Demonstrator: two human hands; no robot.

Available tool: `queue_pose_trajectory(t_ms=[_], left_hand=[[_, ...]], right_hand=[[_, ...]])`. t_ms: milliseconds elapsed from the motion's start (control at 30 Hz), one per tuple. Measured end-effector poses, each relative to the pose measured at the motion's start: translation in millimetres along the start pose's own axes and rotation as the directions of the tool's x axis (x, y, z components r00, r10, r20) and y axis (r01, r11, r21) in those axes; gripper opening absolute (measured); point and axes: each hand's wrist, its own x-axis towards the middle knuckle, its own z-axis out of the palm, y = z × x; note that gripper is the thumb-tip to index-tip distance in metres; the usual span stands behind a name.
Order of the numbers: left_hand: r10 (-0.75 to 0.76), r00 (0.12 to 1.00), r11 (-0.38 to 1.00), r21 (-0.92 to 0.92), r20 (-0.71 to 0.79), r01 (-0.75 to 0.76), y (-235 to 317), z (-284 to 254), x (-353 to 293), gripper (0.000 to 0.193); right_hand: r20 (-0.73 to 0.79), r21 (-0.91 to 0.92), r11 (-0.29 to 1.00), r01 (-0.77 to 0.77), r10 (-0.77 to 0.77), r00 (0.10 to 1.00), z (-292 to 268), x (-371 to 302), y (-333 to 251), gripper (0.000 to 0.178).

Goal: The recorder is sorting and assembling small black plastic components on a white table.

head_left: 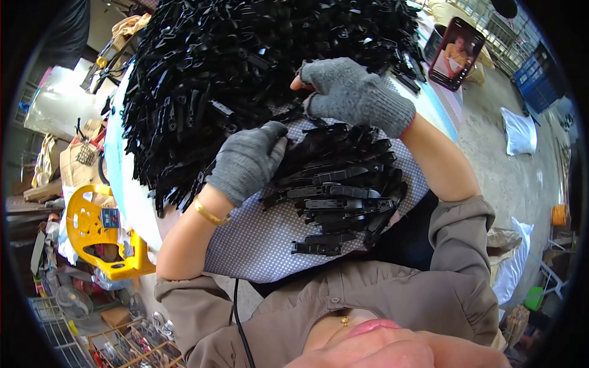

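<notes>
A large heap of narrow black plastic pieces (202, 73) covers the far part of a table. My left hand (248, 161), in a grey knitted glove, is at the heap's near edge with its fingers curled together; what they hold, if anything, is hidden. To its right and farther off, my right hand (350, 92) wears a matching glove with bare fingertips. Its thumb and fingers are bent but apart, over the heap's edge. A smaller bunch of the same black pieces (343, 205), mostly lying sideways, rests nearer me on a dotted grey cloth (245, 251).
A phone (455, 54) showing a person stands at the table's far right. A yellow plastic chair (83, 224) is to the left, beside a fan (73, 302) and a wire rack. On the concrete floor at right lie a white sack (519, 132) and a blue crate (540, 80).
</notes>
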Motion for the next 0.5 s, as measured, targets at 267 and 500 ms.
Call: queue_pose_trajectory(t_ms=[267,500], left_hand=[[-0.028,0.945,0.892,-0.436,-0.325,-0.124,-6,6,2,0.014],[-0.271,0.956,0.406,-0.914,-0.115,0.005,-13,-9,1,0.052]], right_hand=[[0.305,0.623,0.719,-0.308,0.140,0.942,-2,-1,2,0.020],[0.115,0.275,0.929,-0.249,0.225,0.968,0,-1,-10,0.016]])
